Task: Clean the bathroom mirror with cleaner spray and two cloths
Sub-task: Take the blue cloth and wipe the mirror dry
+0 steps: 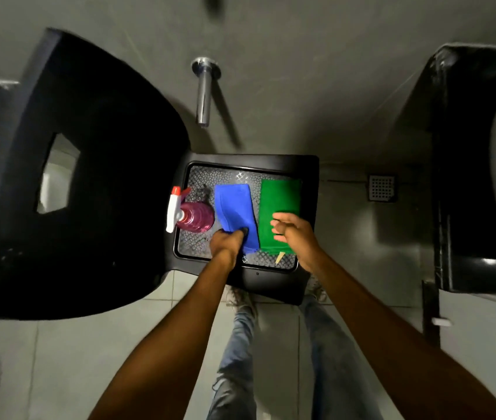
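The near end of the blue cloth [234,212] is pinched by the left hand [225,241]. The right hand [290,230], fingers spread, is held over the green cloth [278,204]. The spray bottle [193,216] is seen left on the tray [307,177].

One head-worn wide-angle view looks steeply down from above onto a black chair seat [249,165] (its edges bowed by the lens), the person's forearms reaching in from the bottom edge, legs and floor tiles [277,334] directly below.
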Motion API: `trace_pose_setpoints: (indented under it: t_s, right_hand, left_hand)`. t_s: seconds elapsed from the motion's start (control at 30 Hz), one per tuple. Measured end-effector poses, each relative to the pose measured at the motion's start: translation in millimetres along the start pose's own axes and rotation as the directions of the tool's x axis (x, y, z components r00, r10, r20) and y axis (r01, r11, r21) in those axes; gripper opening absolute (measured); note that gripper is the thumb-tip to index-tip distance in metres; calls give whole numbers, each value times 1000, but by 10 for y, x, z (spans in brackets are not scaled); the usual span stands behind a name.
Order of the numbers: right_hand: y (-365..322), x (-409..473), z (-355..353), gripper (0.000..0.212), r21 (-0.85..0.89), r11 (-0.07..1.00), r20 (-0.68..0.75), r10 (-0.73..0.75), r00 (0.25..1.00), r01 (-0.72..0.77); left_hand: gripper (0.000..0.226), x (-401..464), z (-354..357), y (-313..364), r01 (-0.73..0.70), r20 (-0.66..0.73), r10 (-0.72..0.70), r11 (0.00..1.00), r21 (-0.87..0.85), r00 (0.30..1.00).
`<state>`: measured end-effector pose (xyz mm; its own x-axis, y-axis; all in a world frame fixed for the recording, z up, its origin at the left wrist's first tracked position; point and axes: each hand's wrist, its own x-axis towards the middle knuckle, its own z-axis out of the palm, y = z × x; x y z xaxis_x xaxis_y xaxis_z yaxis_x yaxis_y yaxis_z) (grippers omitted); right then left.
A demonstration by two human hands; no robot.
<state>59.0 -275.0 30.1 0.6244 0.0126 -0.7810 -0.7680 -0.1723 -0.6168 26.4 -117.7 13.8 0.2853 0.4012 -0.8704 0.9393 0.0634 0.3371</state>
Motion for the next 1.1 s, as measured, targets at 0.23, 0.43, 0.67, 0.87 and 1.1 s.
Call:
trace_pose_setpoints:
  t_s: [0.23,0.43,0.67,0.87,1.1]
  right_hand:
    - [-578,-715,-321,66,683,614,198,365,910,-395]
    - [-1624,-1377,-801,76,926,361,151,-79,985,-113]
    - [-2963,-2306,-1752,69,966,216,-19,-488,873,141]
    - [-3642,-2833,-2613,56,953,-10,-247,-599,762,301]
    - [-4788,-3175,-3628,57,760,-281,-624,-564,540,585]
  left_hand:
    - [12,-1361,-91,996,57,396,65,956,-287,916]
    - [34,-2683,-175,1580,-517,529,391,849,108,753]
    - [50,-4285,-202,2850,-891,718,542,368,264,437]
    - [95,-5504,-69,3595,-834,638,728,-173,524,250]
    - [29,-6820,41,4948,-455,267,652,-714,533,-710]
